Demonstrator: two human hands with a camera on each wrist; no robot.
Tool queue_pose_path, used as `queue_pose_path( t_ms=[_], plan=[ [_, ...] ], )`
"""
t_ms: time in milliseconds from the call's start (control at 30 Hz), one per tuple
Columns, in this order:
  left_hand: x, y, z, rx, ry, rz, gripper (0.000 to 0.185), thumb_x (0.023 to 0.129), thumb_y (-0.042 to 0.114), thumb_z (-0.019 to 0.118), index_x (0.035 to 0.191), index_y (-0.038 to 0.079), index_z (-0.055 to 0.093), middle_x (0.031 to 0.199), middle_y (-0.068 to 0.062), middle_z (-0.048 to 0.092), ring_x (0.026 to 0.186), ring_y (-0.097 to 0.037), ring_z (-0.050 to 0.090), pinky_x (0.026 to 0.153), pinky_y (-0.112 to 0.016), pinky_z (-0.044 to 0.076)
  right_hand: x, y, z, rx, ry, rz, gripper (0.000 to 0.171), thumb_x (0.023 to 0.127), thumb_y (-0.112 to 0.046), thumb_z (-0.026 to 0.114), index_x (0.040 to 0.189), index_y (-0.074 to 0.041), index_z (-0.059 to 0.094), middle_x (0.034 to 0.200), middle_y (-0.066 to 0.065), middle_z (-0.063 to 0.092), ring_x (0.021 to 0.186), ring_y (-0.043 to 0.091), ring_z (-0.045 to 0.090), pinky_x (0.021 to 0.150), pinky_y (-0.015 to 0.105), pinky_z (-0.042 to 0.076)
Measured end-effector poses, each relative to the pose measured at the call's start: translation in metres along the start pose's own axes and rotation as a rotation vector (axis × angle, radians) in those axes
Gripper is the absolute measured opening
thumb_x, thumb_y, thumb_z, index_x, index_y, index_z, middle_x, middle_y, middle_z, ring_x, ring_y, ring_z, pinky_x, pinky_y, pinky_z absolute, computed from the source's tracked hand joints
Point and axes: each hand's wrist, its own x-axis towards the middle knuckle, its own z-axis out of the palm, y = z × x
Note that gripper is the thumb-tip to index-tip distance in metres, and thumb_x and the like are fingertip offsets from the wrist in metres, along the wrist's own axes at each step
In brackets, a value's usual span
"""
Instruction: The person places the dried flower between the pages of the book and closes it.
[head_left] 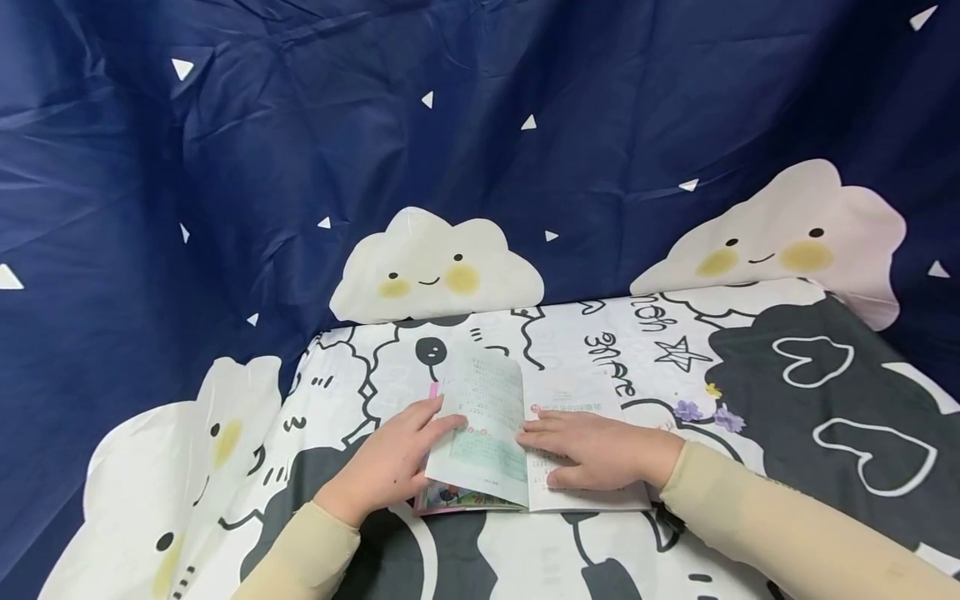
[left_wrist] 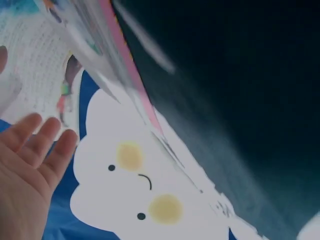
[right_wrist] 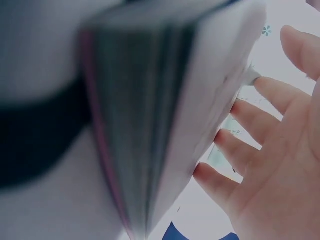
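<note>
An open book [head_left: 551, 496] with printed text lies in front of the person, its left page [head_left: 480, 462] raised a little over a colourful illustrated page [head_left: 450, 495]. At its left edge is the left hand [head_left: 393, 458], with the thumb reaching over the page and the fingers extended along the side. The left hand [left_wrist: 30, 170] shows spread fingers beside a page with text and a picture [left_wrist: 37, 65]. Across the right page, the right hand [head_left: 588, 450] rests with its fingers pointing toward the spine. In the right wrist view, fingertips [right_wrist: 207, 172] of that hand touch the page.
The book lies on a black-and-white patterned cloth [head_left: 420, 550]. Small purple flowers [head_left: 727, 418] and a yellow one [head_left: 712, 389] are to its right. Behind stands a dark blue fabric [head_left: 480, 150] with cloud shapes [head_left: 435, 267].
</note>
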Motion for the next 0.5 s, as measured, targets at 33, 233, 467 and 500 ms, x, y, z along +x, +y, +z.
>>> queue_pose_path(
  t_ms=[33,233,467,500],
  plan=[
    [0.000,-0.001,-0.001,0.007,0.010,0.009,0.074,0.072,0.015,0.080,0.141,0.023,0.055,0.152,-0.016,0.044,0.138,-0.033,0.046,0.109,-0.047,0.041,0.000,0.000,0.000,-0.008,0.000,-0.003,0.063,0.100,-0.043,0.060,0.156,-0.020,0.043,0.161,0.004,0.036,0.151,0.031,0.024,0.118,0.052,0.026],
    [0.000,-0.006,-0.008,0.064,-0.092,0.040,0.062,0.080,0.028,0.081,0.139,0.028,0.061,0.164,-0.019,0.024,0.150,-0.037,0.025,0.113,-0.052,0.035,0.003,-0.001,-0.002,-0.041,-0.002,-0.006,0.058,0.099,-0.041,0.062,0.154,-0.029,0.047,0.161,0.006,0.037,0.151,0.030,0.026,0.116,0.052,0.029],
    [-0.001,0.003,-0.012,0.030,-0.387,0.044,0.091,0.076,0.063,0.079,0.154,0.033,0.045,0.164,-0.004,0.030,0.151,-0.029,0.024,0.116,-0.049,0.030,0.006,-0.002,-0.002,-0.098,0.011,-0.013,0.057,0.099,-0.038,0.062,0.153,-0.033,0.047,0.159,0.008,0.038,0.149,0.030,0.030,0.116,0.050,0.030],
    [0.000,0.005,-0.010,0.017,-0.407,0.047,0.092,0.076,0.067,0.077,0.155,0.034,0.043,0.164,-0.003,0.031,0.151,-0.029,0.025,0.116,-0.049,0.030,0.006,-0.002,-0.002,-0.102,0.012,-0.013,0.057,0.099,-0.038,0.062,0.153,-0.033,0.047,0.159,0.008,0.038,0.149,0.030,0.031,0.116,0.050,0.031]
  ],
)
